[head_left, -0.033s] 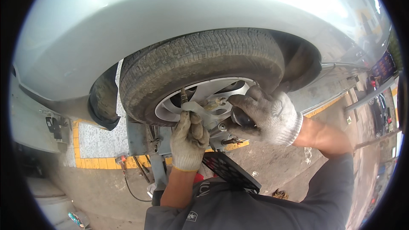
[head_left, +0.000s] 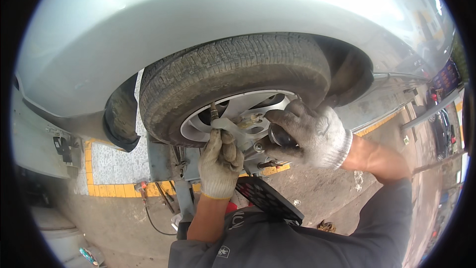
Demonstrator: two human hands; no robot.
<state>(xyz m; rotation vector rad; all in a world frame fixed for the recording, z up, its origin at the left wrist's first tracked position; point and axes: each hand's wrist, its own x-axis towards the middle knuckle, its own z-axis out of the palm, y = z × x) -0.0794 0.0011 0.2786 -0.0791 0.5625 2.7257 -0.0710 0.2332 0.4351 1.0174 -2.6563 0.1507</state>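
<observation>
A car tyre (head_left: 238, 62) on a silver multi-spoke rim (head_left: 275, 100) fills the middle under a pale car fender. A wheel clamp (head_left: 241, 139) with a pale metal body sits against the rim, its brass-coloured claw (head_left: 214, 113) touching the rim's edge. My left hand (head_left: 219, 161), in a dirty knit work glove, is closed on the clamp's left arm. In the same kind of glove, my right hand (head_left: 312, 134) wraps round a black knob (head_left: 281, 136) on the clamp's right side. Below the hands, a tilted black panel (head_left: 269, 199) with round spots appears joined to the clamp.
The fender (head_left: 148, 30) overhangs the wheel closely. Underneath it stands a grey metal lift part (head_left: 158, 161). On the floor at left, a red-headed tool (head_left: 142, 188) trails a black hose. Yellow edging tiles (head_left: 111, 190) border a pale patch. Parked cars show at far right.
</observation>
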